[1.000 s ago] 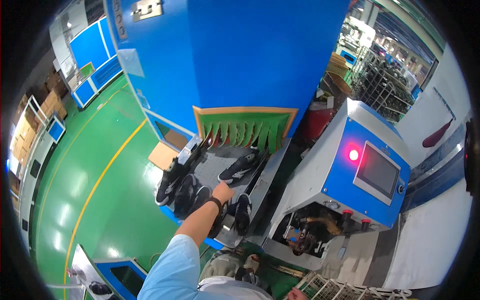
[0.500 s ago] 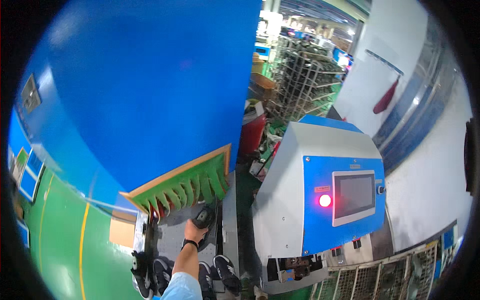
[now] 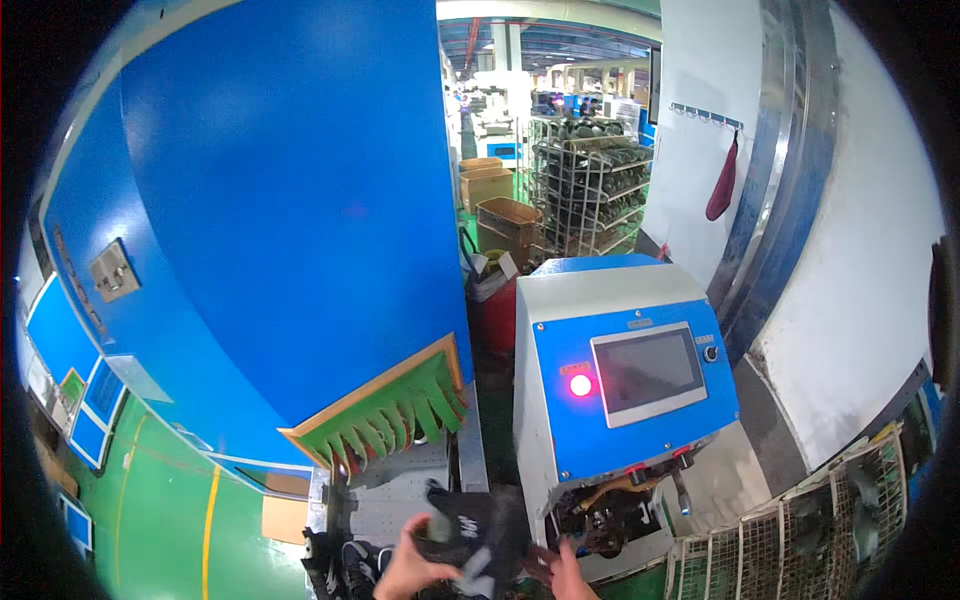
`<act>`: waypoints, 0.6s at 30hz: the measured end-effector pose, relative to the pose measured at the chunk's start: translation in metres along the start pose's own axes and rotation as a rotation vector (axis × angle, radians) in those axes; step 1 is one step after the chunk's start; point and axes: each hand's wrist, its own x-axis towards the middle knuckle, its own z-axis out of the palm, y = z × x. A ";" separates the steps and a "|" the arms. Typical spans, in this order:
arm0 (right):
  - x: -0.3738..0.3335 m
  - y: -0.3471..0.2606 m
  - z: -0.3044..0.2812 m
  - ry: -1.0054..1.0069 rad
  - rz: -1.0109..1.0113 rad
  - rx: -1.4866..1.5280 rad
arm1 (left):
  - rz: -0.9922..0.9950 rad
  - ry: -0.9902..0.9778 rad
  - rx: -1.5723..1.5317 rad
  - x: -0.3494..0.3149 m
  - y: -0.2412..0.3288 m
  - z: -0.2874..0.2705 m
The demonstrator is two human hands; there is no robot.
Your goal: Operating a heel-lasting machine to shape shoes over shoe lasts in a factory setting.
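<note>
My left hand is curled round a black shoe with white markings, low in the head view. The shoe is tilted and partly blurred. To its right, my right hand is closed with the thumb up, against a small dark brownish piece; what this piece is, I cannot make out. Beneath and behind the shoe runs a grey perforated conveyor bed, leading under green hanging strips at a blue machine housing. Other black shoes stand on the bed left of my left hand.
A grey machine with a blue panel and a screen stands to the right, its red lamp lit and metal fittings below. A wire rack is at lower right. Behind are a loaded shelf cart and cartons.
A hand was reaching to a black shoe near the green strips. Now a shoe is in my left hand, close in, and my right hand has come into view. The view has shifted.
</note>
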 end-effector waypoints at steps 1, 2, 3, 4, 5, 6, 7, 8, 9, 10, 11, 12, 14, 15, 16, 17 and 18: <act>0.010 -0.002 0.001 -0.024 -0.058 0.016 | 0.038 -0.012 -0.091 -0.009 0.036 0.032; 0.021 -0.033 0.010 0.177 -0.285 -0.284 | 0.069 -0.019 -0.183 -0.012 0.068 0.064; 0.019 -0.037 0.013 0.407 0.015 0.269 | 0.061 0.053 -0.071 -0.018 0.078 0.085; 0.009 -0.012 -0.029 0.272 0.060 0.090 | 0.052 0.112 0.033 -0.022 0.089 0.105; 0.004 -0.023 -0.044 0.273 0.087 0.075 | -0.036 -0.045 0.278 -0.017 0.125 0.117; 0.005 -0.037 -0.054 0.256 0.113 0.065 | 0.081 -0.132 0.525 -0.022 0.127 0.132; -0.005 -0.042 -0.065 0.252 0.122 0.073 | 0.044 -0.116 0.602 -0.035 0.128 0.153; -0.016 -0.047 -0.080 0.185 0.131 -0.130 | 0.010 -0.100 0.676 -0.048 0.127 0.173; -0.026 -0.051 -0.091 0.116 0.140 -0.332 | 0.055 -0.116 0.729 -0.058 0.122 0.186; -0.035 -0.059 -0.099 0.122 0.154 -0.330 | 0.045 -0.127 0.724 -0.055 0.124 0.197; -0.046 -0.069 -0.104 0.108 0.232 -0.460 | -0.115 -0.324 0.770 -0.052 0.130 0.205; -0.056 -0.074 -0.109 0.086 0.312 -0.590 | -0.280 -0.524 0.803 -0.055 0.130 0.214; -0.074 -0.080 -0.119 0.074 0.332 -0.646 | -0.145 -0.623 0.819 -0.066 0.115 0.235; -0.082 -0.088 -0.124 -0.003 0.516 -0.686 | -0.057 -0.721 0.786 -0.073 0.095 0.247; -0.090 -0.091 -0.128 -0.088 0.694 -0.726 | 0.033 -0.811 0.749 -0.080 0.073 0.255; -0.112 -0.073 -0.141 -0.062 0.554 -0.703 | -0.006 -0.805 0.733 -0.087 0.062 0.263; -0.125 -0.065 -0.152 -0.035 0.527 -0.668 | 0.114 -0.834 0.615 -0.089 0.054 0.271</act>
